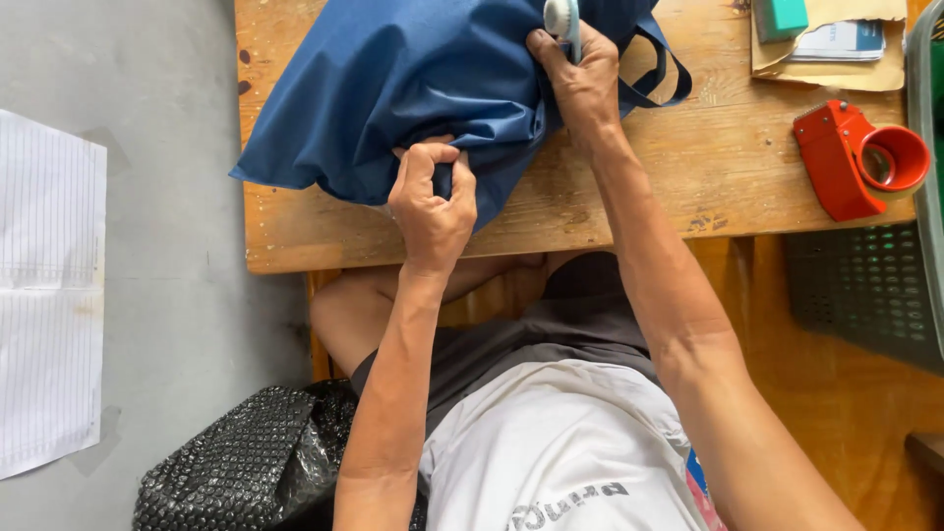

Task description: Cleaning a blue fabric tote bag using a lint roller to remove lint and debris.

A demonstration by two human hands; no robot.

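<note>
A dark blue fabric bag (393, 79) lies bunched on a worn wooden table (688, 167). My left hand (433, 202) is closed in a fist on a pinch of the bag's cloth near the table's front edge. My right hand (580, 79) presses on the bag further back and grips a small pale blue and white object (562, 18), of which only the lower part shows. A loop handle (661, 61) of the bag sticks out to the right of that hand.
A red tape dispenser (855, 157) sits at the table's right. A brown envelope with papers (836, 44) and a teal block (782, 15) lie at the back right. Black bubble wrap (246, 462) and a lined sheet (44, 295) are on the grey floor. A dark perforated crate (865, 295) stands at right.
</note>
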